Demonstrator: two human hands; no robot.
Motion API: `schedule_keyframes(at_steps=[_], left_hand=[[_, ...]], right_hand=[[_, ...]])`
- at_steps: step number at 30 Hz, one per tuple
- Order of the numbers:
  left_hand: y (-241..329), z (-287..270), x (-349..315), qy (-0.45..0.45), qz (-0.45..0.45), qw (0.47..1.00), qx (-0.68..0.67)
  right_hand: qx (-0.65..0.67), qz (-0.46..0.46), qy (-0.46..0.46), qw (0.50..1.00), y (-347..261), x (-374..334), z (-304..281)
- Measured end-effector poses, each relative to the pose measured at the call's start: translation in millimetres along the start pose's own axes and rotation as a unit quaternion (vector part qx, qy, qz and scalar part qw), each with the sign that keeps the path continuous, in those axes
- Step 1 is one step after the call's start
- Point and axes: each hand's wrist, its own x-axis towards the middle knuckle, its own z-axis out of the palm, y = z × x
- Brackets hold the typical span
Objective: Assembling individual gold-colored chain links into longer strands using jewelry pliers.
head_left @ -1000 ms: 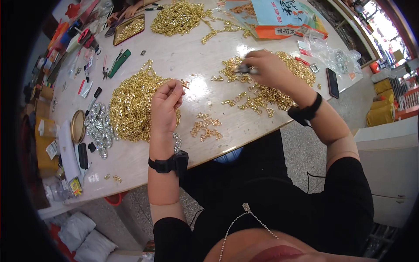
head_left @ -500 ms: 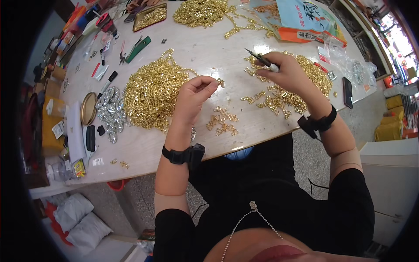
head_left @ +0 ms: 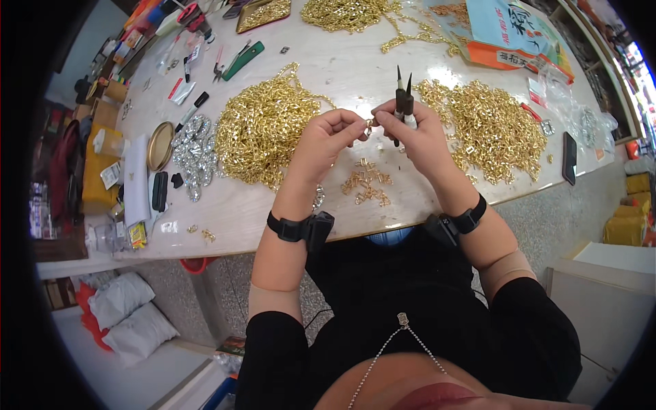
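Linked gold chain [head_left: 263,133] heaped at left, looks done. Left hand [head_left: 329,142]: thumb and forefinger pinched together on small gold piece [head_left: 370,128], which sits between both hands. Copper-toned links [head_left: 367,183] loose below, left over. Right hand [head_left: 418,139]: fingertips closed at same piece, dark-tipped tool [head_left: 408,104] tucked in fingers. Gold link pile [head_left: 502,130] at right: seemingly unjoined, plenty left.

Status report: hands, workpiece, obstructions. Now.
Left hand: pinching small gold piece. Right hand: fingertips at same piece, dark-pronged tool in grip. Loose gold links nearer the body, not blocking.
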Motion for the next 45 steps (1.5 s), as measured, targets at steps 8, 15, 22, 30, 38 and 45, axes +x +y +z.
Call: schedule_keyframes(at_steps=[8,15,22,30,38,45], left_hand=[[-2,-9,5,0.04,-0.031,0.998,-0.043],[3,-4,6,0.047,0.022,0.998,-0.045],[-3,-4,8,0.058,-0.009,0.996,0.071],[-10,-13,8,0.048,0.003,0.999,-0.001],[0,-3,8,0.051,0.027,0.998,0.026],[20,10,16,0.134,0.055,0.982,0.119]], right_hand=[[-0.122,-0.155,-0.071,0.978,13,28,13],[0.146,0.07,-0.053,0.985,20,30,-6],[0.358,0.138,-0.023,0.923,30,37,-7],[0.468,0.226,-0.066,0.852,41,40,-10],[0.546,0.247,-0.074,0.797,42,44,-13],[0.518,0.197,-0.071,0.829,36,43,-17]])
